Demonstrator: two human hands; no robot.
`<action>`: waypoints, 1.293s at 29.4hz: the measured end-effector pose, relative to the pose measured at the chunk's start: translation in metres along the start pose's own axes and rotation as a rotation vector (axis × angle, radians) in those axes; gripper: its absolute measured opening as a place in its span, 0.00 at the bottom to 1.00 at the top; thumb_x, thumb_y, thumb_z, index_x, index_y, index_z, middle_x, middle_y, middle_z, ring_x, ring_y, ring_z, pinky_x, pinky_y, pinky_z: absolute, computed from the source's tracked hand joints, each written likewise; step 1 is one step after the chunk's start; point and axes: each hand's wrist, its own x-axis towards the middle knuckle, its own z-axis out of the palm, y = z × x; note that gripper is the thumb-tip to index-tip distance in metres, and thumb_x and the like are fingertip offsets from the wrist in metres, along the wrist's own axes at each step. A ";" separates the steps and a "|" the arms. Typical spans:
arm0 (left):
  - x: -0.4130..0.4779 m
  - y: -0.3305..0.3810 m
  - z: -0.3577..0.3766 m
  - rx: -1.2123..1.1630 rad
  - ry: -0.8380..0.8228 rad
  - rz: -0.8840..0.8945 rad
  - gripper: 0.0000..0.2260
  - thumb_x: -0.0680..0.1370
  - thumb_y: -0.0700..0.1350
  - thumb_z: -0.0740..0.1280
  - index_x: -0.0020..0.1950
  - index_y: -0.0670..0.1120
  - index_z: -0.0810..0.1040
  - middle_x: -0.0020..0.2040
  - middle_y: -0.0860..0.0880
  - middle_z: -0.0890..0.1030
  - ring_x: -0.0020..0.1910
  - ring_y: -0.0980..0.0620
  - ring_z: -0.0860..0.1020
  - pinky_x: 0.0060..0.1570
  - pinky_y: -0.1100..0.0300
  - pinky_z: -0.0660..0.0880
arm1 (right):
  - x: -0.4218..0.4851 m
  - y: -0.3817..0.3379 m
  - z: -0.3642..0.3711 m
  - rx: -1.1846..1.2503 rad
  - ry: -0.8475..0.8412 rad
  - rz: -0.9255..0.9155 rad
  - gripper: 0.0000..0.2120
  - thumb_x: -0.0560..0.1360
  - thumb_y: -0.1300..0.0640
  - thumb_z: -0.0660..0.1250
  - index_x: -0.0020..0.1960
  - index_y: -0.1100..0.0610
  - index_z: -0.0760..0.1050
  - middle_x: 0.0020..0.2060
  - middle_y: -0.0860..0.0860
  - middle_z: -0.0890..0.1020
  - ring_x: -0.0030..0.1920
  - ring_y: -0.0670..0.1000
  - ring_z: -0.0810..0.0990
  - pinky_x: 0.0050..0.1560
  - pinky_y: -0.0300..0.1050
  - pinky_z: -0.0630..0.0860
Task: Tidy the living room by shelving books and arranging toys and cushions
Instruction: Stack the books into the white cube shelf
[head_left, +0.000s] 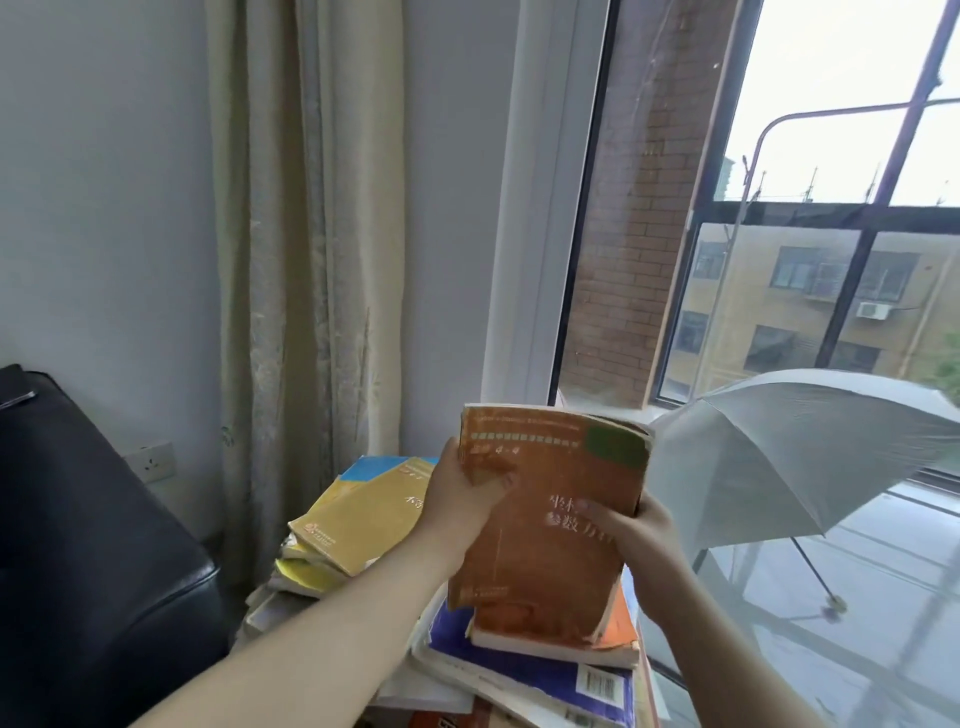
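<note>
Well left of the left hand sits a black sofa (78, 545), with a curtain (301, 260) hanging above and a yellow book (358, 514) topping a leaning stack just beside that hand's wrist. The left hand (462, 499) grips the orange book (550, 519) at its upper left edge, thumb on the cover, and the right hand (639, 535) grasps its right edge, so the book is held tilted between them, over a pile with a blue book (519, 670) below the hands. Right of the right hand an open grey umbrella (779, 452) lies below the window (779, 208)

Head view, forward-down, close over books (524, 670)
</note>
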 end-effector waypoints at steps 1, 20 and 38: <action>0.000 -0.003 0.000 0.025 -0.015 -0.010 0.11 0.74 0.39 0.71 0.52 0.50 0.74 0.47 0.49 0.82 0.46 0.51 0.81 0.46 0.56 0.78 | -0.001 0.004 -0.002 -0.023 -0.014 0.024 0.10 0.68 0.67 0.73 0.47 0.56 0.80 0.40 0.53 0.85 0.42 0.54 0.83 0.39 0.44 0.77; 0.010 -0.054 -0.011 0.929 -0.227 -0.155 0.31 0.79 0.45 0.61 0.76 0.52 0.47 0.71 0.46 0.59 0.66 0.46 0.67 0.62 0.54 0.69 | 0.001 0.052 -0.008 -1.140 -0.031 0.181 0.32 0.75 0.58 0.61 0.74 0.43 0.51 0.71 0.55 0.64 0.69 0.58 0.65 0.67 0.54 0.67; 0.006 -0.100 -0.001 0.586 -0.202 -0.521 0.17 0.79 0.43 0.61 0.67 0.43 0.67 0.59 0.44 0.76 0.56 0.45 0.76 0.60 0.49 0.74 | -0.015 0.086 0.023 -1.324 -0.182 0.091 0.16 0.79 0.42 0.47 0.62 0.41 0.66 0.68 0.41 0.65 0.71 0.49 0.57 0.64 0.66 0.55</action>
